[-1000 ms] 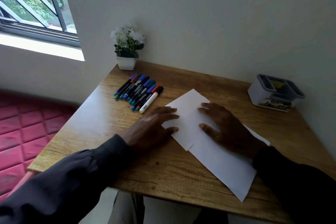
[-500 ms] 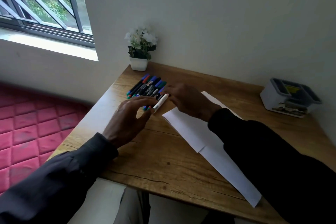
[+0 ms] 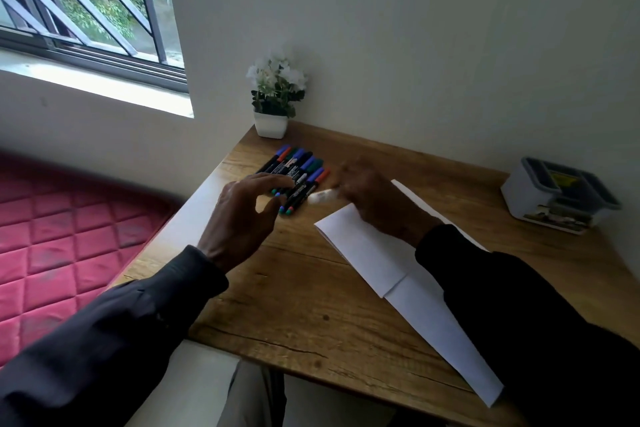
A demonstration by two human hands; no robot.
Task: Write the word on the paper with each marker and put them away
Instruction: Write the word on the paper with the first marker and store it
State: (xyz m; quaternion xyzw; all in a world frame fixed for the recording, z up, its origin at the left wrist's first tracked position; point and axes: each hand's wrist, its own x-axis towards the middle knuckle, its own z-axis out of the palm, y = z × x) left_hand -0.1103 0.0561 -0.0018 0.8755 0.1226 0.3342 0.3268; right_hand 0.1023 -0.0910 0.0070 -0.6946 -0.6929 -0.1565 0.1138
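Seen from the head camera, the left hand (image 3: 242, 215) hovers with loose, empty fingers over the near ends of the markers (image 3: 294, 172), which lie in a row on the table (image 3: 277, 305). The blurred right hand (image 3: 370, 199) seems to pinch the white marker (image 3: 322, 196) between that row and the paper (image 3: 363, 250).

Roughly ten markers (image 3: 294, 173), two paper sheets (image 3: 367, 246), one potted plant (image 3: 273, 97), one desk organiser (image 3: 554, 198)
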